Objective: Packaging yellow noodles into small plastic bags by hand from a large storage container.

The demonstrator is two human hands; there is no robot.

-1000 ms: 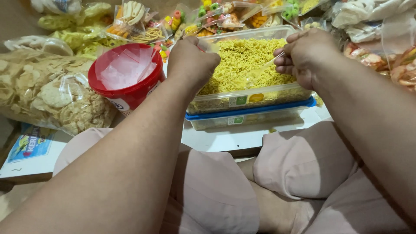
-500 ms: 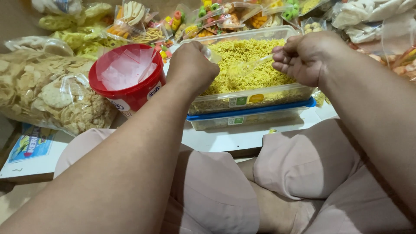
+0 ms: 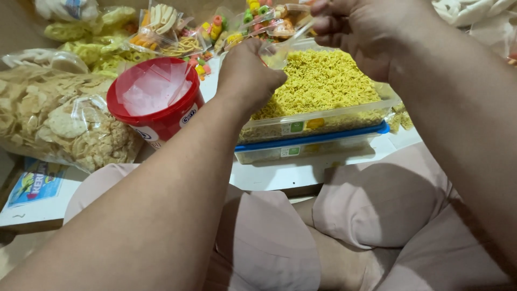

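Snack bags [image 3: 177, 32] of clear plastic lie beyond both hands. Left hand [image 3: 249, 75], fisted, and right hand [image 3: 362, 32], pinching, hold a small clear plastic bag [image 3: 283, 46] between them. Directly below it sits a clear plastic tub [image 3: 323, 116] of yellow crushed noodles [image 3: 320, 81]; left of the left hand, a red round bucket [image 3: 156, 105] contains folded plastic.

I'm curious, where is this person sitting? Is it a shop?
Probably a home snack-packing spot: a clear plastic tub of yellow crunchy noodles, a big clear bag of pale crackers, small filled snack packets.
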